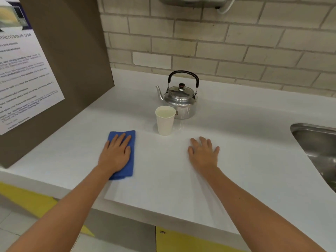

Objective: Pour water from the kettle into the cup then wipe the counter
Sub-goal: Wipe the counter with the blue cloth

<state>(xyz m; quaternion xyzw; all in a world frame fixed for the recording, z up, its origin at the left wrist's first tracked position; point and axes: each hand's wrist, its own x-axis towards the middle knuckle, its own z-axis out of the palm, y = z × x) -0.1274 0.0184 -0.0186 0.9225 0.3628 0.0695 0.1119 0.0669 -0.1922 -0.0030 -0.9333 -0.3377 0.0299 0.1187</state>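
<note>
Left hand (116, 153) lies flat, grip open, seemingly pressing the blue cloth (130, 160); right hand (203, 153) splayed open.

Shiny metal kettle (180, 100) — cloth (127, 153)

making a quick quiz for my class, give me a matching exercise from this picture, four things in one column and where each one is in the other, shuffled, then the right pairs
Things
1. kettle
2. cup
3. cloth
4. sink

Places
A. flat under the left hand
B. at the right edge of the counter
C. at the back, nearest the brick wall
D. just in front of the kettle

Pairs: 1-C, 2-D, 3-A, 4-B
</note>
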